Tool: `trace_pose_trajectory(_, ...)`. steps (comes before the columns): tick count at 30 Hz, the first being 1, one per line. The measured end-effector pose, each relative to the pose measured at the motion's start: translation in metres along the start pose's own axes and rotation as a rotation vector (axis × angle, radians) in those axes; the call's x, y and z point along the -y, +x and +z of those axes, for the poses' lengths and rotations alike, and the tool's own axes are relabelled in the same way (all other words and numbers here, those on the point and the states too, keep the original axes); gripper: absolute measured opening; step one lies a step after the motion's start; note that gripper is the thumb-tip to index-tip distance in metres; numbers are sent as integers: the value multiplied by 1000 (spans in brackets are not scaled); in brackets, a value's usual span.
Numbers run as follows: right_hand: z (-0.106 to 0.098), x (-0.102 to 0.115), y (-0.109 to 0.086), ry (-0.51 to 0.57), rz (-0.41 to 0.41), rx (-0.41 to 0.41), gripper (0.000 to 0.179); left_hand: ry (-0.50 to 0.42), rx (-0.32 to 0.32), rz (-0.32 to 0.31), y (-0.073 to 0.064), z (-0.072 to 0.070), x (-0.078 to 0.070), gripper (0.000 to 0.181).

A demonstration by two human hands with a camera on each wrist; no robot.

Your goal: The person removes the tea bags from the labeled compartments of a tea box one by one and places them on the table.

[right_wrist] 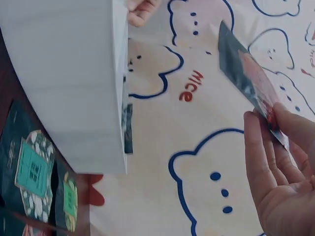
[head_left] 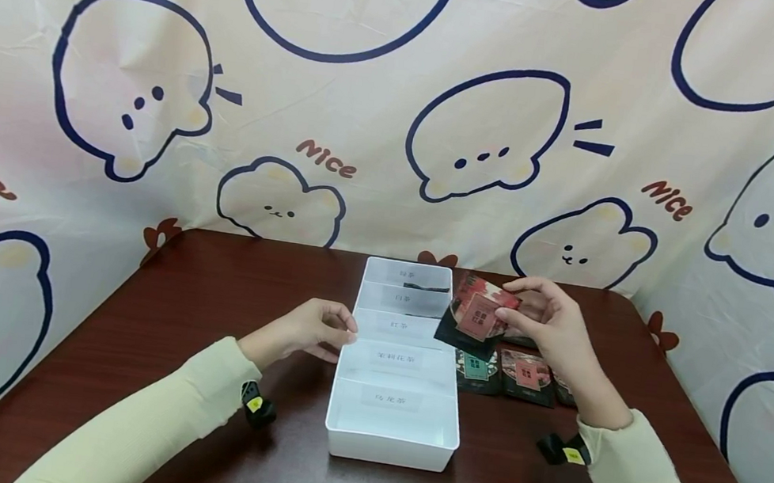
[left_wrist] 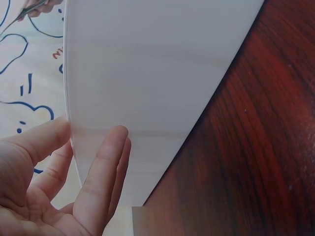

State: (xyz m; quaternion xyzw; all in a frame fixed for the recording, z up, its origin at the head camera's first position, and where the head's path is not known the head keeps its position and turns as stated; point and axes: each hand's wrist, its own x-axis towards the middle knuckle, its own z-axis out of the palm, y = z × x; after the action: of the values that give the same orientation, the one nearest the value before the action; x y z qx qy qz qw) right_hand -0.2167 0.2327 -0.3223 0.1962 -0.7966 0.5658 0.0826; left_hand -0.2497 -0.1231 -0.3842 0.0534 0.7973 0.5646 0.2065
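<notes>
My right hand (head_left: 550,316) pinches a dark tea sachet (head_left: 476,315) with a red-pink label by its right edge. The sachet is tilted and overlaps the right rim of a white divided storage box (head_left: 392,449) in the head view. Seen from the right wrist, the sachet (right_wrist: 251,73) is almost edge-on between thumb and fingers. My left hand (head_left: 312,330) touches the box's left rim with its fingertips. In the left wrist view, other fingers of the left hand (left_wrist: 64,182) lie extended along the outer wall (left_wrist: 142,88).
Beside the box's right wall lie more sachets, among them a green-labelled one (head_left: 477,370) and a pink-labelled one (head_left: 527,375). A dark sachet edge (head_left: 426,287) shows in the box's far part. Printed labels mark the compartments. A patterned curtain (head_left: 385,130) hangs behind the brown table (head_left: 210,285).
</notes>
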Motion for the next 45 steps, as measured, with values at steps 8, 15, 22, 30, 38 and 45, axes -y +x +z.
trace_pose_trajectory(8, -18, -12, -15, -30, 80, -5, 33, 3, 7, 5, 0, -1, 1, 18)
trace_pose_trajectory(15, -32, -38, -26, -86, 237, 59, 37, -6, 15, 18, 0, -1, 1, 15)
trace_pose_trajectory(22, -29, -61, -37, -45, 359, 202, 42, -4, 16, 17, 0, -1, 0, 18)
trace_pose_trajectory(30, -7, -77, -48, -50, 419, 347, 38, 1, 16, 19, 1, -1, 2, 18)
trace_pose_trajectory(38, 9, -87, -51, -119, 416, 400, 31, 4, 9, 17, 1, -1, 3, 16)
trace_pose_trajectory(45, 18, -86, -49, -252, 388, 400, 24, 8, 4, 16, 0, -1, 2, 16)
